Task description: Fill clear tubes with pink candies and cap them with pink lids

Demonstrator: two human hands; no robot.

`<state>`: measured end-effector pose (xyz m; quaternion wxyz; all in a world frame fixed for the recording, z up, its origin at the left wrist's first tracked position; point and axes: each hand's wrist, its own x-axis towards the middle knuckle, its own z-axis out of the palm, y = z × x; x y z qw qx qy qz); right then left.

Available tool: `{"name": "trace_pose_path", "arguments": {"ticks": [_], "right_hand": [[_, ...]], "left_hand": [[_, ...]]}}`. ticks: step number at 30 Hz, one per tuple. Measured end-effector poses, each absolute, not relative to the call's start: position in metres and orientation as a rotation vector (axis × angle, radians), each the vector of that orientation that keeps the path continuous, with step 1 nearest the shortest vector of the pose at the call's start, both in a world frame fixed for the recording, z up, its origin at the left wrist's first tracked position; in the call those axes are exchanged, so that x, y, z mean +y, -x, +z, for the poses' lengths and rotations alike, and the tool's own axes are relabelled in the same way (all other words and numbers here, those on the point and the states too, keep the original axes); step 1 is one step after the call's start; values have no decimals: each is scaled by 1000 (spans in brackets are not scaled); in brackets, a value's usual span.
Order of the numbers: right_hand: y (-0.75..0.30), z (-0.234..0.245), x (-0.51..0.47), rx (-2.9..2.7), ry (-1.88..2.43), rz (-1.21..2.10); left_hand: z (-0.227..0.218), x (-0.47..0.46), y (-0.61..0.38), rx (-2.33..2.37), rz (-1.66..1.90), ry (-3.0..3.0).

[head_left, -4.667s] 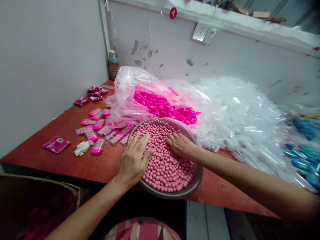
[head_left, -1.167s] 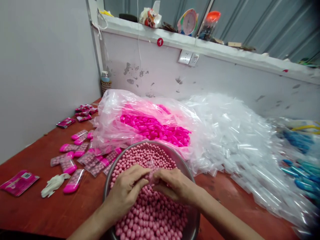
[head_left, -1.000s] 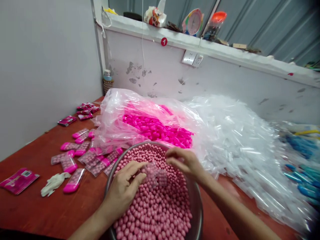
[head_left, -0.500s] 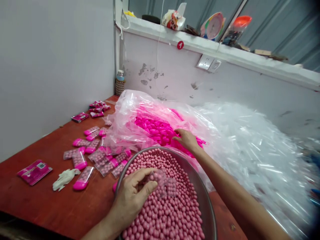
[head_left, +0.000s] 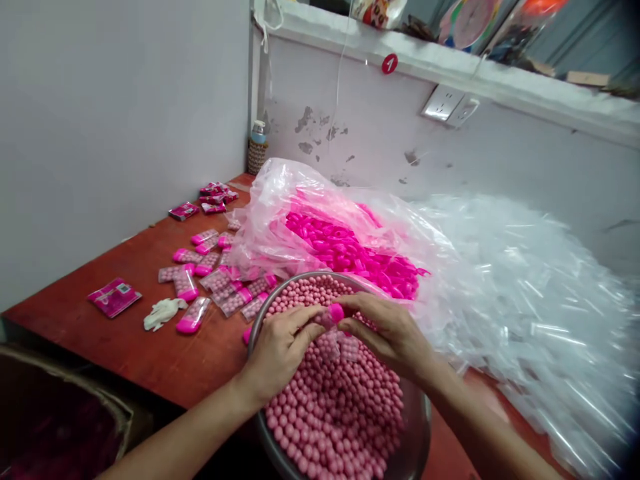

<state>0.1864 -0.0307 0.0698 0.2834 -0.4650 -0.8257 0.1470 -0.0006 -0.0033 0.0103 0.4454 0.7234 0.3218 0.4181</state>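
Observation:
A metal bowl (head_left: 419, 433) heaped with small pink balls (head_left: 330, 407) sits at the near edge of a red-brown table (head_left: 165, 353). Above it my left hand (head_left: 280, 350) pinches a clear tube (head_left: 343, 347) filled with pink balls. My right hand (head_left: 390, 333) holds a bright pink cap (head_left: 336, 313) against the tube's top end. Both hands meet over the bowl, fingers closed.
Behind the bowl lies an open clear bag of bright pink caps (head_left: 350, 247). A big heap of empty clear tubes (head_left: 540, 293) fills the right. Several filled capped tubes (head_left: 220, 283), pink packets (head_left: 115, 297) and a white crumpled glove (head_left: 161, 313) lie left. A dark box (head_left: 55, 413) stands below the table.
My right hand came back from the bag of caps with one pink cap and joined the left hand at the tube. The view shifted downward and left.

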Motion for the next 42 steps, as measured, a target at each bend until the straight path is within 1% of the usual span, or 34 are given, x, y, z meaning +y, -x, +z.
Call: {"name": "trace_pose_path", "arguments": {"ticks": [2,7,12,17,23,26,27,29,32,35,37,42], "right_hand": [[-181,65,-39,-2249,1214,303],[-181,60,-54,-2344,1263,198],[-180,56,-65,-2422,1286,18],[-182,48,-67,-2387,1267,20],[-180,42,-64,-2423,1241,5],[-180,43,-54,-2447,1177,-49],[-181,44,-50,-2412,1165,-18],[-183,45,-45,-2267,1198,181],[-189,41,-43,-1861,1260,713],[-193,29,-50,-1449,1140,1171],[-192,22,-54,-1277,1088,1295],[-184,26,-51,-1034,1136,1333]], "left_hand": [[12,-6,1,745,1042,-1826],[11,-13,4,680,1091,-1909],[9,-16,5,594,1081,-2113],[9,-16,6,589,1077,-2274],[5,-13,5,601,974,-2273],[7,-10,4,657,952,-2153],[8,-9,4,676,954,-2062],[12,-6,3,693,953,-1823],[14,-2,3,710,976,-1484],[11,2,4,722,1011,-1308],[9,2,5,713,1007,-1307],[12,-4,5,677,1005,-1551]]}}
